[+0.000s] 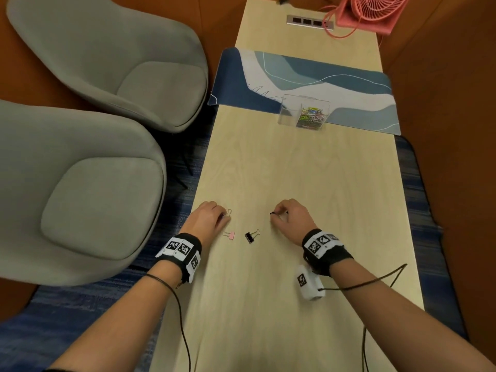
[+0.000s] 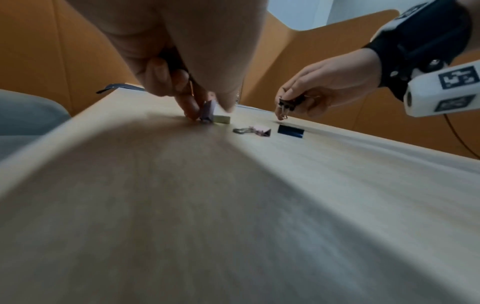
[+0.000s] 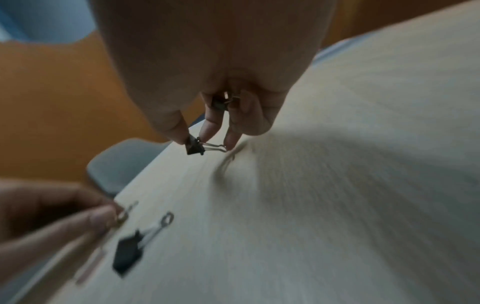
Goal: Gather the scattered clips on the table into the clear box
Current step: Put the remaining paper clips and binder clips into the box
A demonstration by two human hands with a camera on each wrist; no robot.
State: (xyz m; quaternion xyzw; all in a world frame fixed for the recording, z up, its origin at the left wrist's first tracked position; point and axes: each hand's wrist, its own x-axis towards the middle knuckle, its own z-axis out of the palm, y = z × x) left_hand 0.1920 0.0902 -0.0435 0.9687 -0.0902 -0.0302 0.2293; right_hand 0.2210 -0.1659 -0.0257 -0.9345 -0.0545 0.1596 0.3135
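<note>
Already clear box (image 1: 288,110) holds coloured paper clips (image 1: 311,116); upright on table (image 1: 308,170).

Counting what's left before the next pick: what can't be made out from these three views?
- Head view: the left hand covers the clip it pinches; only a wire loop shows.
- Left wrist view: that purple binder clip is motion-blurred, and whether it touches the yellow-green clip is unclear.
- Right wrist view: the right hand holds a small black binder clip; a second dark item between the fingers is too shadowed to identify.
- Clear plastic box: contents too small to count.
</note>
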